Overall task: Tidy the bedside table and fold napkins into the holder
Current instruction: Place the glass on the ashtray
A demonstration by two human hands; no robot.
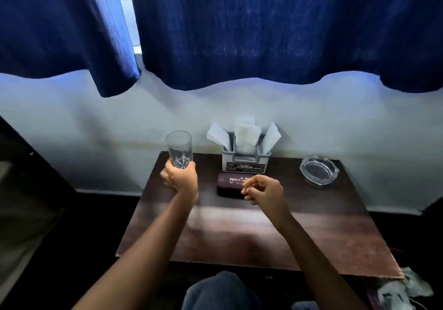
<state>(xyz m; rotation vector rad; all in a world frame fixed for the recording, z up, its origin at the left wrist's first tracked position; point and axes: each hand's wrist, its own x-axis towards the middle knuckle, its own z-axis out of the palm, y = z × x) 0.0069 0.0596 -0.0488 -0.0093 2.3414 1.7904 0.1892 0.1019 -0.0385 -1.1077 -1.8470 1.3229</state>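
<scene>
Left hand (180, 178) grips the glass (179, 149) above the table (239, 233); right hand (263, 190) loosely curled, empty

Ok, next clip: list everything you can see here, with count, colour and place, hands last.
Table: one, dark brown wood, against the wall.
Napkin holder: one, grey, back centre of the table.
Napkins: several, white, standing in the holder; exact count unclear.
Case: one, dark maroon with pale lettering, in front of the holder.
Ashtray: one, clear glass, back right of the table.
Glass: one, clear tumbler, upright, at the table's back left corner.
Curtains: dark blue, hanging above the table.
Wall: pale.
Crumpled pale material: on the floor, lower right; cannot tell what it is.
Knee: blue fabric, bottom centre.
Left hand: gripping the glass base.
Right hand: loosely curled over the case, holding nothing visible.
</scene>
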